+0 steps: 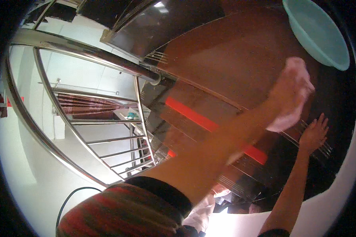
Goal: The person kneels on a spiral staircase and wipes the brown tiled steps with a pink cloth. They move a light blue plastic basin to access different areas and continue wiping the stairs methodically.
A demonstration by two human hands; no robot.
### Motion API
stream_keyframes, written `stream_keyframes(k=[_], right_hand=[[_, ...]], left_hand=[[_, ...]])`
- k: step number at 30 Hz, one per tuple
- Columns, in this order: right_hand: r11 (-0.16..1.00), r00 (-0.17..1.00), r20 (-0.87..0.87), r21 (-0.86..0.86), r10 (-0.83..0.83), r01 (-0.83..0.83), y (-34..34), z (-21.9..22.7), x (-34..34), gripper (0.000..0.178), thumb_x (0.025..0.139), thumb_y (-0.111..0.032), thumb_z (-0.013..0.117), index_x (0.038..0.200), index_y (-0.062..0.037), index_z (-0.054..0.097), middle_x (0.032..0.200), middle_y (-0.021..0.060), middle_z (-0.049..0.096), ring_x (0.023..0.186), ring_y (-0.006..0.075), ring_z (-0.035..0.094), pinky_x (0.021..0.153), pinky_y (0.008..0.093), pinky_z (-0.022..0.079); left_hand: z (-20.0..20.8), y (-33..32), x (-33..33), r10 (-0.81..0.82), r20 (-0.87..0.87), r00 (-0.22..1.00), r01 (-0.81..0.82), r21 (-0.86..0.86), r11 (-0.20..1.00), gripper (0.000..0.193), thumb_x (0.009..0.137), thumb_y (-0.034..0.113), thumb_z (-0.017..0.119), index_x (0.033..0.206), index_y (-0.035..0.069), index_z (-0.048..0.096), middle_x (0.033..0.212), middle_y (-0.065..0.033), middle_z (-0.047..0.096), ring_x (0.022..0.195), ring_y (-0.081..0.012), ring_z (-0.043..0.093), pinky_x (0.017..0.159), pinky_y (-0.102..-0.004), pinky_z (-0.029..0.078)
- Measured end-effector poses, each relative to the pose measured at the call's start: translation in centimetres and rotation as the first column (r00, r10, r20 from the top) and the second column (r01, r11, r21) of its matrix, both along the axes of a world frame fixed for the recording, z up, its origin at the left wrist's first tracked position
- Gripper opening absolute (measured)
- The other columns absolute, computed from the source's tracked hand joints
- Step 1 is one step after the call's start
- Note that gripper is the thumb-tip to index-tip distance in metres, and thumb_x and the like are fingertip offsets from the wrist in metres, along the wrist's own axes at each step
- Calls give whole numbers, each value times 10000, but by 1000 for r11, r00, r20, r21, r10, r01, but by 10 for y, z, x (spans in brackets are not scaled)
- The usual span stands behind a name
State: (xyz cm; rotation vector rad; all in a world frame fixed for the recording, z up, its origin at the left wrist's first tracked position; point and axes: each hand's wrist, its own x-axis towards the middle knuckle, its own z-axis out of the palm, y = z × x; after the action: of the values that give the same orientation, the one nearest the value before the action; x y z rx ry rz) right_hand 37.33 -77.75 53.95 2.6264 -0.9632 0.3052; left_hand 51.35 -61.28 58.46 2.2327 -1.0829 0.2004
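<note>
The pink cloth [290, 120] lies at the left hand [286, 85], over the right-hand end of the brown stair tread [217, 47]; part of it shows along the hand's right side and up by the fingertips, and a wider fold spreads nearer the person, below the hand and beside the wrist; the left hand is blurred and seems laid over the cloth, though I cannot tell whether the fingers are clamped on it or merely pressing it; the right hand [314, 135] is apart from the cloth, to the right of its near fold, with fingers spread and nothing held, set over the dark border [336, 122] close to some pale parallel lines [326, 149]; the light teal basin [318, 29] stands beyond the cloth at the upper right, well clear of both hands; the left forearm, coming from a striped sleeve [122, 209], passes across the red strip [192, 114] on a nearer step, hiding its middle; to the left rises a shiny metal railing [95, 55], with a dark patterned curtain [85, 106] visible between its bars.
</note>
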Motion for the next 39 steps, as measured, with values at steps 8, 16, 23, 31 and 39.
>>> stream_keyframes(k=[8,16,23,31,39], right_hand=[[1000,999,43,5,21,-21,-9,-9,-4,433,1028,-355,310,1427,-222,413,1504,49,370,1359,316,363,1039,593,340],[1000,999,-29,16,-22,22,-17,-6,-3,451,1031,-373,293,1442,-218,396,1508,60,364,1349,353,370,1097,522,303],[997,995,66,-16,71,-71,-18,-9,-7,461,1030,-388,296,1447,-214,391,1509,64,363,1328,376,389,1082,530,316],[998,999,-26,-61,26,-28,-17,-11,-6,463,1027,-395,299,1443,-214,394,1504,62,370,1334,383,381,1070,555,324],[1000,999,30,12,-17,16,1,-2,-1,462,1023,-395,313,1450,-237,387,1510,45,364,1362,361,351,1067,599,297]], left_hand=[[-23,16,3,-162,-41,986,161,-30,986,546,913,406,469,1347,75,478,1473,-239,336,1385,-397,276,1139,-514,189],[-7,238,93,163,87,983,-182,299,937,373,868,241,576,1188,51,550,1241,-218,519,1114,-423,492,886,-514,457],[-15,428,106,393,213,894,-445,342,828,457,971,236,428,1359,-5,413,1464,-251,338,1356,-416,321,1138,-452,247],[-49,433,109,603,307,736,-676,293,676,485,969,333,416,1306,-13,461,1410,-303,386,1308,-454,367,1092,-501,296],[-15,276,81,478,300,826,-554,268,789,485,928,321,460,1295,5,476,1315,-287,447,1220,-447,424,1052,-509,316]])
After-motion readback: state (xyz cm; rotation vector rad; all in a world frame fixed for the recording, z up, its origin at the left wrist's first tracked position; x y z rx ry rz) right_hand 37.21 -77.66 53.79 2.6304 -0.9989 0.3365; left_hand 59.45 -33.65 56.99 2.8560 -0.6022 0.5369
